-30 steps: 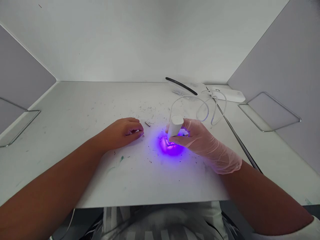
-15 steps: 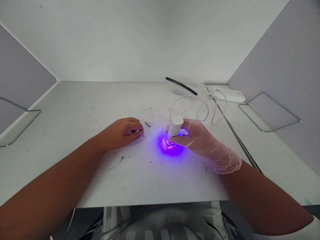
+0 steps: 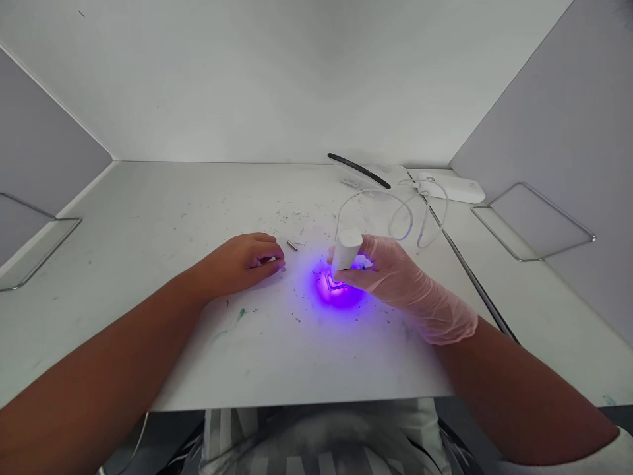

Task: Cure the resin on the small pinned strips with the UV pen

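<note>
My right hand (image 3: 383,267), in a thin pinkish see-through glove, grips a small white UV lamp (image 3: 347,249) upright just above the table. Violet light pours from its lower end onto a small outlined object (image 3: 332,284), mostly covered by lamp and fingers; its kind I cannot make out. To the left, my bare left hand (image 3: 254,259) rests on the tabletop with fingers curled in and thumb near the fingertips; nothing shows in it. Just past those fingertips lies a short metal pin or bit (image 3: 292,245).
A white cable (image 3: 376,191) loops from the lamp toward a white device (image 3: 452,188) at the back right. Near it lie a black curved nail file (image 3: 359,170) and a clear packet (image 3: 353,183). A dark strip (image 3: 469,274) crosses the right side. Dust specks the white table (image 3: 297,369).
</note>
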Demonstrator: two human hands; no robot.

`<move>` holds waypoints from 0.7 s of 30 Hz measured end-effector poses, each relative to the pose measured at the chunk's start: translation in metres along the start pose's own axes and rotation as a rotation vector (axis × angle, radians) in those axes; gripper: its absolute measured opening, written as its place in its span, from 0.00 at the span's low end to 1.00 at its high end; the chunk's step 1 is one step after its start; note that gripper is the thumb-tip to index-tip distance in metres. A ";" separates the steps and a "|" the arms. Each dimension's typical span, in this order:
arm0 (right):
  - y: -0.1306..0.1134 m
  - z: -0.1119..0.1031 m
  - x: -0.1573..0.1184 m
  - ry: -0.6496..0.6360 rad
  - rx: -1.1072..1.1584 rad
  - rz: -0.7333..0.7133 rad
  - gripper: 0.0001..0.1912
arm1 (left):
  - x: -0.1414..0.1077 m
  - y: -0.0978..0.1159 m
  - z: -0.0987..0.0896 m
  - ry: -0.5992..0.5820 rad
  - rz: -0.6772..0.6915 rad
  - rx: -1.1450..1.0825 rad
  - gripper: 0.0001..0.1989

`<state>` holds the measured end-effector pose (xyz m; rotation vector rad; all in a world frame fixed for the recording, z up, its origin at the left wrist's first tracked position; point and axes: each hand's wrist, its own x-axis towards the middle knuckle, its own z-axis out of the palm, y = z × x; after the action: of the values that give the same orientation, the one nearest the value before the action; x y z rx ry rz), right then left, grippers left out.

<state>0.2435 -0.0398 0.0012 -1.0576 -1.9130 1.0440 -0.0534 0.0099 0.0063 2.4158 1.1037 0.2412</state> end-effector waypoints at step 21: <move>0.003 -0.001 0.000 -0.003 -0.025 -0.004 0.05 | 0.001 0.000 -0.001 0.003 0.016 0.009 0.18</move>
<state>0.2452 -0.0388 -0.0015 -1.0670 -1.9342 1.0222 -0.0526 0.0109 0.0070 2.4333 1.0899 0.2461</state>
